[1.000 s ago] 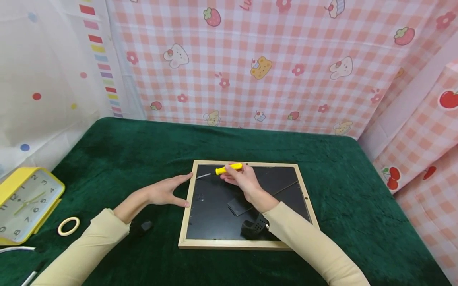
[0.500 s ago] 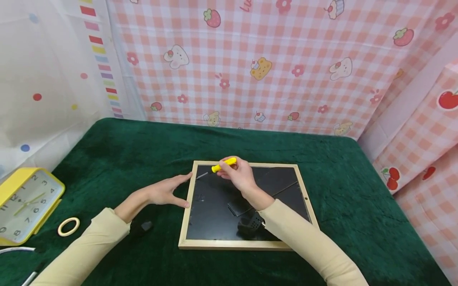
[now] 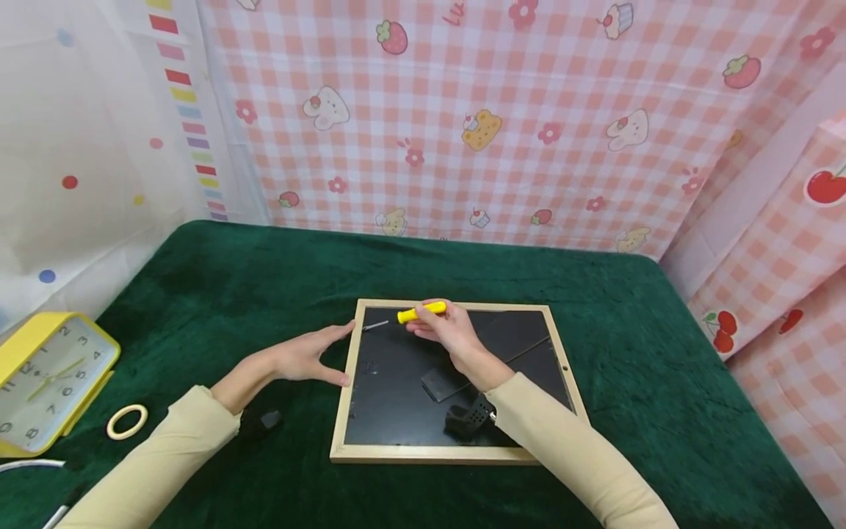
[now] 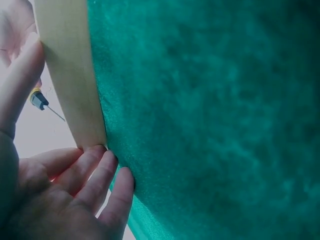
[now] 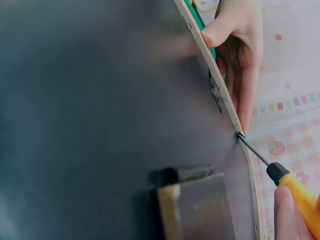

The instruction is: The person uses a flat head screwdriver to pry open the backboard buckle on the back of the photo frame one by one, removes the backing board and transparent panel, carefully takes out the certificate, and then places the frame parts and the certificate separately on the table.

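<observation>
1 green cloth (image 3: 634,330) bears a wooden frame (image 3: 436,454), black panel (image 3: 390,397) up. The left hand (image 3: 305,356), fingers spread, touches its left rail (image 3: 344,419) from outside. The right hand (image 3: 454,334) pinches a yellow screwdriver (image 3: 423,312) whose long axis runs leftward, its tip (image 5: 240,135) nearer the left hand. The right wrist view shows that tip at the rail's inner edge; the left wrist view hides it.

Head cam: high, wide, facing forward and down; frame (image 3: 436,455) lower centre, curtain (image 3: 410,95) across top; left wrist cam: close, past left hand (image 4: 65,200), frame edge upper left, green cloth (image 4: 210,110) filling right; right wrist cam: close over black panel (image 5: 100,110); all three share screwdriver (image 5: 300,200), frame edge, left hand.
</observation>
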The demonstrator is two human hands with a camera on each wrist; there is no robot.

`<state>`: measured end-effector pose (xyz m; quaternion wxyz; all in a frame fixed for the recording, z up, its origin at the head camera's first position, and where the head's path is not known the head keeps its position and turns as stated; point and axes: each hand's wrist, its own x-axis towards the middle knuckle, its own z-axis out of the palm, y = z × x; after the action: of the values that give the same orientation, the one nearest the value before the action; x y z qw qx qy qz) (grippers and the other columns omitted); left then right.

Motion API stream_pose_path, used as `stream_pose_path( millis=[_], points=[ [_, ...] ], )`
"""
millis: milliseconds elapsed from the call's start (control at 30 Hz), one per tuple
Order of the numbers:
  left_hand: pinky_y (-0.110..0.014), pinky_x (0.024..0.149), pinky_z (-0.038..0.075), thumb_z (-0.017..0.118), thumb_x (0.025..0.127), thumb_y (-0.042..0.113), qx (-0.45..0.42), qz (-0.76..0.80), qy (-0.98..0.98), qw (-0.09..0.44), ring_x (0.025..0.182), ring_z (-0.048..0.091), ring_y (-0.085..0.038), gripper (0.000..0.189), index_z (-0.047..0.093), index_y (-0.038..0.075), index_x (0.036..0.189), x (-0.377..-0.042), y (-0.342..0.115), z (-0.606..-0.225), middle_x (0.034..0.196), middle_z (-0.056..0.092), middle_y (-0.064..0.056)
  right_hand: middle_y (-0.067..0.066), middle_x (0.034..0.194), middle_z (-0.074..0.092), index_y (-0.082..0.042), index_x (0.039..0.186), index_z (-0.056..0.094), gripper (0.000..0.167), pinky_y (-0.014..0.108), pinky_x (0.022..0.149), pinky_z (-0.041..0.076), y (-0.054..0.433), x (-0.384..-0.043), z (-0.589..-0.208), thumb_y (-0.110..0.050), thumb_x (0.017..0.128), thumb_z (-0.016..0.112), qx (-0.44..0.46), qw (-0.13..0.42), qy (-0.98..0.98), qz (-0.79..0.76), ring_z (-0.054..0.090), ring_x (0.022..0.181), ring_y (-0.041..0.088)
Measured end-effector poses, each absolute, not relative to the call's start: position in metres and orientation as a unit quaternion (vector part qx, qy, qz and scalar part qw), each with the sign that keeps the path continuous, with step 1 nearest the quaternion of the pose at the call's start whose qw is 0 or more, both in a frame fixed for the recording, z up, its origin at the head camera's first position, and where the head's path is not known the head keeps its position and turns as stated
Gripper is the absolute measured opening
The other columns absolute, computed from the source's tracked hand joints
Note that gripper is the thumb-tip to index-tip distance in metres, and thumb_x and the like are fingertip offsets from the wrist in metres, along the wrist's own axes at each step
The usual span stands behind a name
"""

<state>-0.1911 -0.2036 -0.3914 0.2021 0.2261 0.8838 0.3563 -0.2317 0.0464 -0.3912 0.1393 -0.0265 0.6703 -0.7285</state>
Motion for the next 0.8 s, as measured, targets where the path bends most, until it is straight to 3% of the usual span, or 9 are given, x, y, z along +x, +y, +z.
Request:
stream_pose_path(
  millis=[300, 800],
  points=[
    [-0.054, 0.096, 0.017, 0.071, 0.072, 0.038, 0.221, 0.359, 0.883, 0.206, 0.128, 0.012, -0.033, 0.098, 0.01, 0.003, 0.141, -0.191, -0.205, -0.392, 0.142, 0.014, -0.019, 0.019, 0.097, 0.062, 0.007, 0.115, 0.049, 0.041, 0.029, 0.072, 0.048, 0.049, -0.231, -0.395, -0.019, 0.084, 0.06, -0.049, 0.141, 0.664, -0.732, 0.063, 0.077, 0.021],
    [-0.052, 0.097, 0.017, 0.07, 0.072, 0.042, 0.228, 0.343, 0.888, 0.205, 0.128, 0.013, -0.034, 0.098, 0.011, 0.002, 0.141, -0.194, -0.206, -0.393, 0.142, 0.014, -0.02, 0.013, 0.091, 0.062, 0.0, 0.102, 0.056, 0.026, 0.027, 0.068, 0.049, 0.032, -0.223, -0.375, -0.018, 0.084, 0.061, -0.062, 0.07, 0.732, -0.675, 0.063, 0.073, 0.02]
  ],
)
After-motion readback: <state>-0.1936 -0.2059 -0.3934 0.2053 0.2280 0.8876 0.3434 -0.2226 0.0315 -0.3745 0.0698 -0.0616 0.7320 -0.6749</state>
